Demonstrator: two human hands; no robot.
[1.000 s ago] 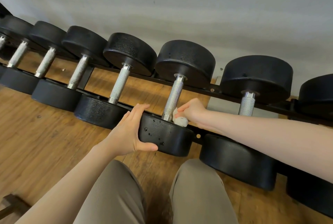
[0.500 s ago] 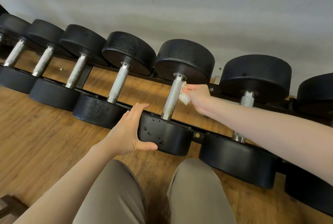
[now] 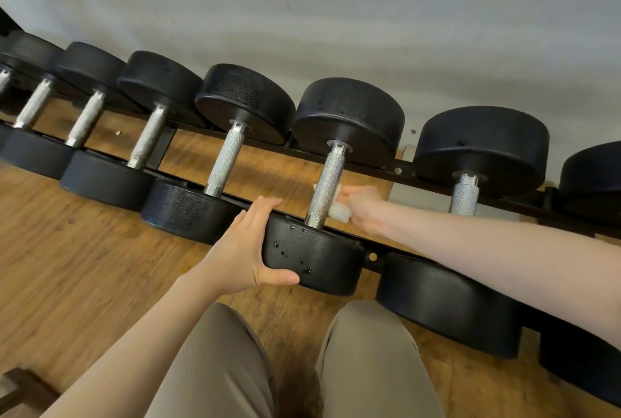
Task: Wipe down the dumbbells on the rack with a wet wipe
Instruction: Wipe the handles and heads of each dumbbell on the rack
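The wet wipe point(image 3: 337, 209) is a small white wad pressed against the right side of a dumbbell handle point(image 3: 327, 184), low on the ridged metal bar. The right hand point(image 3: 364, 207) pinches the wipe there. The left hand point(image 3: 243, 249) clamps the near black weight point(image 3: 316, 258) of that dumbbell, thumb underneath. It lies in a row of dumbbells on a low black rack point(image 3: 396, 170), over a wooden plank floor point(image 3: 67, 266), against a plain grey wall point(image 3: 336, 14).
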